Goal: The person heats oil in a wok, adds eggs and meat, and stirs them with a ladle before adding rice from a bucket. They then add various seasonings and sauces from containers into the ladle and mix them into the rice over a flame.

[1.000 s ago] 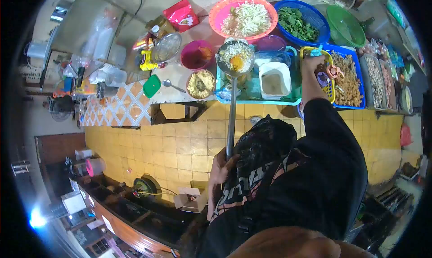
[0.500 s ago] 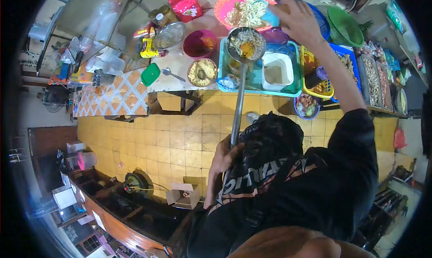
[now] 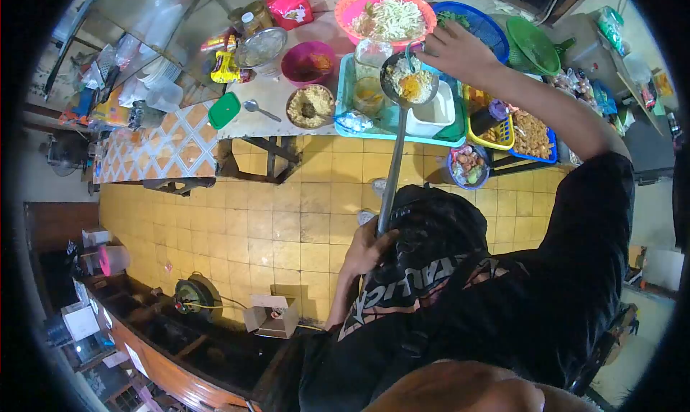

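My left hand (image 3: 369,248) is wrapped round the long metal handle of a ladle (image 3: 394,169). The ladle's bowl, over the teal tray (image 3: 346,88), holds shredded white food and something orange-yellow (image 3: 410,88). At the bowl's upper right edge, my right hand (image 3: 460,51) grips a small blue-green scoop (image 3: 412,51), which dips toward the food. A pink basin (image 3: 346,18) of shredded white vegetables lies just behind the ladle. Below the bowl, partly covered by it, is a white square container (image 3: 431,117). A glass (image 3: 368,95) of yellowish contents sits left of the ladle.
Blue (image 3: 496,31) and green (image 3: 532,44) baskets stand at the back right, a yellow basket (image 3: 507,135) nearer. Left of the tray are a magenta bowl (image 3: 291,65), a bowl of pale paste (image 3: 316,99) and a spoon (image 3: 263,111). A bucket of scraps (image 3: 468,169) hangs low beside the counter.
My right hand has moved from the pink basin down to the ladle with the scoop. More white shreds are in the ladle. The view has shifted slightly.
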{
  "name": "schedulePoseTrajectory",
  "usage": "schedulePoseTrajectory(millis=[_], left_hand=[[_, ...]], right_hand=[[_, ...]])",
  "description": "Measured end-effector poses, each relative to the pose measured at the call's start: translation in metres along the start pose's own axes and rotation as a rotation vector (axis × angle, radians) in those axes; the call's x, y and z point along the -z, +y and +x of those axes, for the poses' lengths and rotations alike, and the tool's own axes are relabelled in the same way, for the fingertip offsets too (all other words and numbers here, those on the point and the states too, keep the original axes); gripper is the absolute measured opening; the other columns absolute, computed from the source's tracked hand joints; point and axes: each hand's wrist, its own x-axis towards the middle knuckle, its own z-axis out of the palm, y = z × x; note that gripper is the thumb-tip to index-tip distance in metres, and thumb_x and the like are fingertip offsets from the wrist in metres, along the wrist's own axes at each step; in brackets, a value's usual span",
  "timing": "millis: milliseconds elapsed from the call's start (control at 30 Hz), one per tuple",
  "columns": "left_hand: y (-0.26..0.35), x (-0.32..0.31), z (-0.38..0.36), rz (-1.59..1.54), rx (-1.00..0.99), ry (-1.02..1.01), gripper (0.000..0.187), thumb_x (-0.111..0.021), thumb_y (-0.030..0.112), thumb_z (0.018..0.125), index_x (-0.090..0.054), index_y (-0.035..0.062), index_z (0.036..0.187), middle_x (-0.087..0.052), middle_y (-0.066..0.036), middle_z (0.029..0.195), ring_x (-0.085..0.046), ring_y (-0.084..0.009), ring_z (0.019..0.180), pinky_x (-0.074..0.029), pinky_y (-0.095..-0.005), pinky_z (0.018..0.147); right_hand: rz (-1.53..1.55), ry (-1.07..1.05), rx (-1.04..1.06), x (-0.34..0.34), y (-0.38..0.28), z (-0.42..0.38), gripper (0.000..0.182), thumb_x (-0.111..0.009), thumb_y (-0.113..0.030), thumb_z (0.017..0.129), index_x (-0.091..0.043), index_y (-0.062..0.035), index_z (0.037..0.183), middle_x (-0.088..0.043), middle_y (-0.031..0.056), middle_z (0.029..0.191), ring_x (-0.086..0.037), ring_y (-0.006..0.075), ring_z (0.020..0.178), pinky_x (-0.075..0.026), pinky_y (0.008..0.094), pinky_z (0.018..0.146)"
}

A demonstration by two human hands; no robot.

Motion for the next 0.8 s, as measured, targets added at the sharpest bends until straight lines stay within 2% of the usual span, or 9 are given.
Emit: schedulePoseTrajectory(millis=[33,233,267,300,467,533,600,767,800], left_hand=[[0.004,-0.001,-0.001,0.009,0.078,-0.017,0.030,-0.059,0.018,0.088,-0.054,-0.0043,0.106,-0.054,-0.003,0.069,-0.046,-0.0088,0.054,-0.038,-0.0253,0.049],[0.014,-0.011,0.003,-0.044,0.106,-0.066,0.030,-0.058,0.017,0.088,-0.052,-0.0044,0.108,-0.051,-0.003,0.059,-0.045,-0.0101,0.045,-0.036,-0.0260,0.042],[0.014,-0.014,0.004,-0.045,0.104,-0.064,0.030,-0.058,0.017,0.088,-0.052,-0.0044,0.108,-0.051,-0.003,0.059,-0.045,-0.0101,0.045,-0.036,-0.0260,0.042],[0.013,-0.016,0.006,-0.017,0.097,-0.071,0.030,-0.058,0.017,0.087,-0.052,-0.0043,0.107,-0.051,-0.003,0.060,-0.045,-0.0099,0.045,-0.036,-0.0259,0.042],[0.008,-0.032,0.015,-0.036,0.118,-0.081,0.029,-0.059,0.018,0.086,-0.052,-0.0043,0.105,-0.052,-0.004,0.062,-0.046,-0.0099,0.046,-0.037,-0.0262,0.043],[0.003,-0.040,0.023,-0.011,0.057,-0.092,0.020,-0.060,0.017,0.085,-0.052,0.0005,0.094,-0.052,-0.002,0.065,-0.046,-0.0105,0.047,-0.036,-0.0253,0.043],[0.013,-0.050,0.028,0.023,0.071,-0.081,0.026,-0.061,0.018,0.085,-0.053,-0.0022,0.098,-0.054,-0.005,0.067,-0.048,-0.0111,0.051,-0.038,-0.0266,0.046],[0.017,-0.085,0.055,0.144,0.029,-0.003,0.034,-0.061,0.022,0.084,-0.054,-0.0048,0.103,-0.057,-0.008,0.072,-0.050,-0.0122,0.058,-0.040,-0.0280,0.052],[0.006,-0.094,0.063,0.138,-0.050,0.031,0.034,-0.061,0.023,0.084,-0.054,-0.0049,0.102,-0.057,-0.008,0.072,-0.050,-0.0124,0.058,-0.040,-0.0281,0.052]], right_hand=[[-0.004,-0.005,0.000,-0.002,-0.001,-0.004,0.044,-0.057,-0.014,0.078,-0.050,-0.0154,0.121,-0.054,0.0050,0.109,-0.049,0.0209,0.109,-0.035,0.0389,0.098],[0.053,0.044,0.006,-0.009,-0.001,-0.022,0.042,-0.057,-0.014,0.079,-0.052,-0.0139,0.120,-0.056,0.0028,0.104,-0.051,0.0195,0.106,-0.037,0.0399,0.096],[0.062,0.018,-0.003,-0.006,0.001,-0.025,0.036,-0.058,-0.015,0.078,-0.055,-0.0139,0.114,-0.056,0.0019,0.105,-0.051,0.0195,0.107,-0.037,0.0400,0.096],[0.072,-0.008,-0.013,-0.004,0.002,-0.027,0.031,-0.059,-0.016,0.078,-0.057,-0.0139,0.108,-0.057,0.0011,0.106,-0.051,0.0195,0.109,-0.037,0.0401,0.097],[0.135,-0.097,-0.081,-0.015,0.011,-0.038,0.032,-0.058,-0.014,0.079,-0.057,-0.0111,0.110,-0.058,0.0037,0.107,-0.052,0.0200,0.109,-0.039,0.0417,0.095],[0.166,-0.131,-0.100,-0.020,0.015,-0.043,0.031,-0.057,-0.013,0.079,-0.057,-0.0101,0.110,-0.058,0.0047,0.108,-0.052,0.0202,0.109,-0.040,0.0425,0.094],[0.183,-0.175,-0.109,-0.026,0.021,-0.049,0.038,-0.059,-0.014,0.077,-0.057,-0.0147,0.115,-0.060,0.0029,0.099,-0.055,0.0187,0.102,-0.039,0.0366,0.090],[0.175,-0.093,-0.080,-0.058,0.050,-0.075,0.037,-0.060,-0.016,0.077,-0.057,-0.0163,0.113,-0.059,0.0027,0.100,-0.054,0.0194,0.104,-0.038,0.0387,0.092],[0.161,-0.095,-0.039,-0.063,0.057,-0.080,0.035,-0.060,-0.016,0.077,-0.058,-0.0169,0.112,-0.059,0.0029,0.101,-0.053,0.0197,0.104,-0.037,0.0393,0.093]])
